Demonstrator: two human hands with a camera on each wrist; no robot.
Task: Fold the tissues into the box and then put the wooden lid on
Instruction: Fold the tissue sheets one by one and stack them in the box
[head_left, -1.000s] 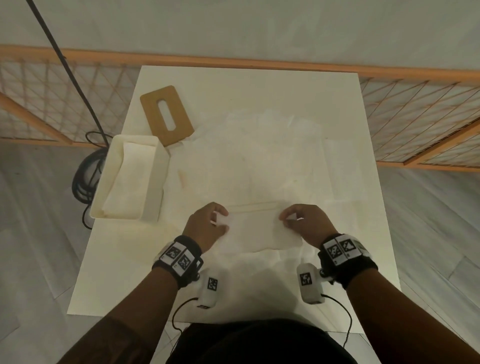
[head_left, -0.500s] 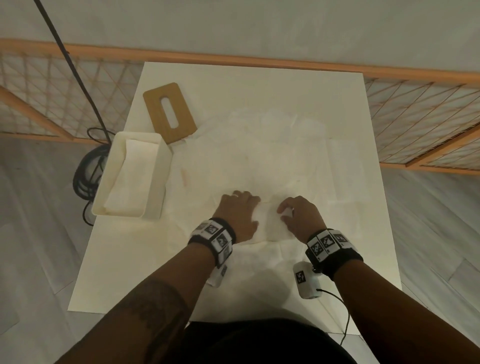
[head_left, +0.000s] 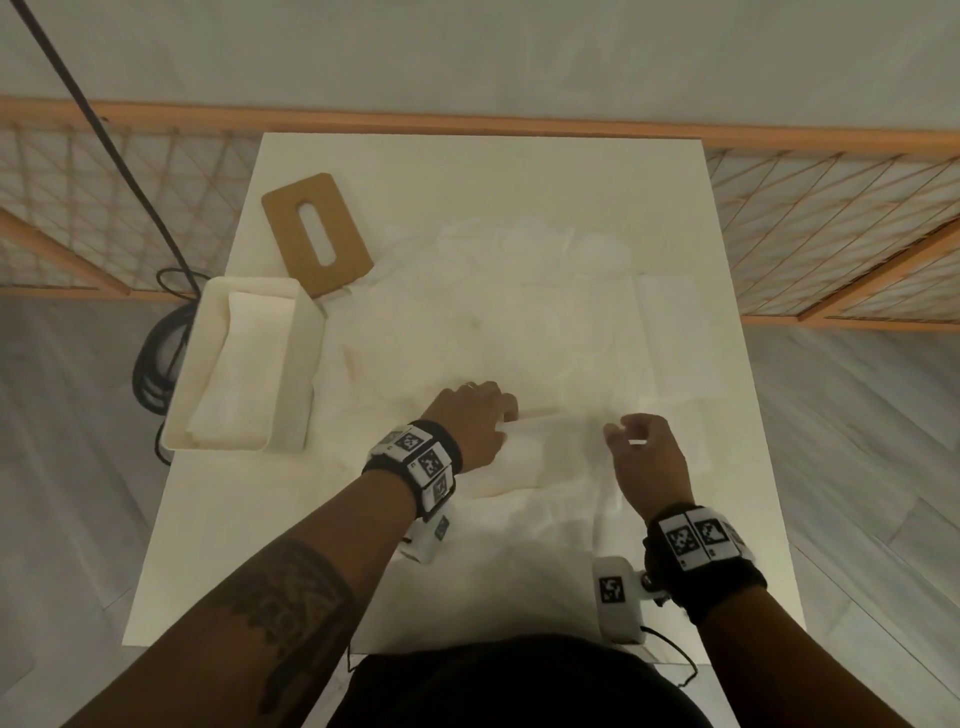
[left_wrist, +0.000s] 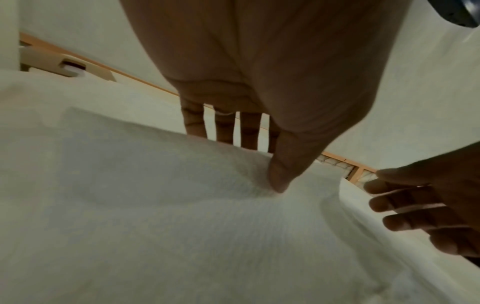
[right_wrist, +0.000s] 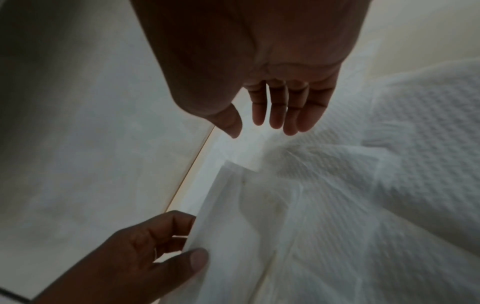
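- White counter (head_left: 311, 519) under dim light; left hand (head_left: 470, 421) pinches the folded tissue (head_left: 540, 452), thumb on top.
- Right hand (head_left: 649, 457), beside that tissue, hovers slack-fingered, grip empty.
- Tissue looks limp, featherlight; best lifted by its edges.
- Box (head_left: 291, 374) and wooden lid (head_left: 317, 234) lie left of it.

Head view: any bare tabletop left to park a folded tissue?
Bare patches on the white table: the far strip beyond the wooden slotted lid, and the near-left corner in front of the white tissue box. The centre and right are crowded with loose white tissues.
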